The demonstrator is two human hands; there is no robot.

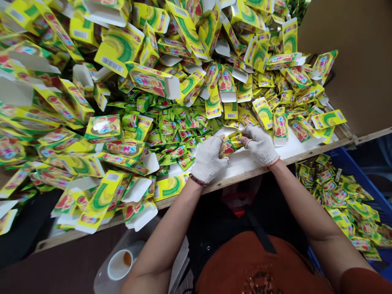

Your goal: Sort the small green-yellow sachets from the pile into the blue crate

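Note:
My left hand [210, 160], in a white knit glove with fingertips bare, is closed around a small yellow-and-green printed carton [227, 148] just above the white tabletop [245, 161]. From the right, my right hand [260, 145], gloved the same way, pinches a small yellow packet [237, 138] at the carton's right end. Whether the packet is partly inside the carton I cannot tell. Green candy packets [180, 126] lie heaped behind my left hand. Yellow packets [246, 117] lie just beyond my right hand.
Many open-flapped yellow cartons [119, 51] are piled across the back and left. A wooden edge [220, 184] runs along the table front. At the lower right, a blue crate [352, 167] holds filled-looking cartons. A white cup [120, 263] stands low on the left.

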